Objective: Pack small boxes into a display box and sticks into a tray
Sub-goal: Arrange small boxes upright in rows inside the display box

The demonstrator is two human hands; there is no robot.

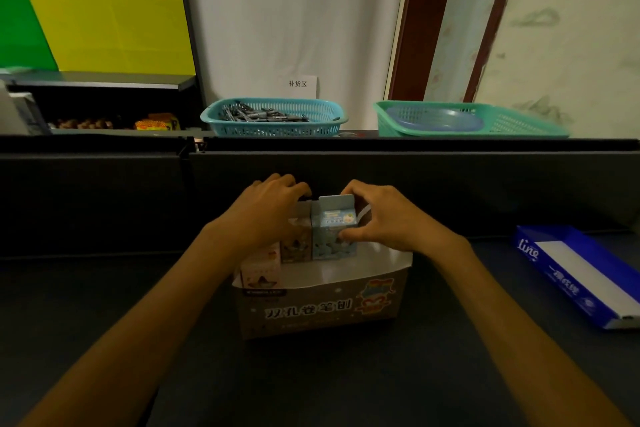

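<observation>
A printed cardboard display box (318, 308) stands on the dark table in front of me. Inside its back row stand small boxes: a pink one (259, 267) at the left, a brown one (296, 246) beside it, and a light blue one (332, 229). My right hand (377, 215) pinches the light blue box, thumb on its front and fingers over its top. My left hand (273, 204) reaches over the brown box with curled fingers at the back of the display box; what it grips is hidden.
A blue tray (581, 274) with a white floor lies at the right. Beyond a dark partition, a teal basket (277, 116) holds several grey sticks and a green basket (467, 120) holds a blue dish. Shelves with goods are at the far left.
</observation>
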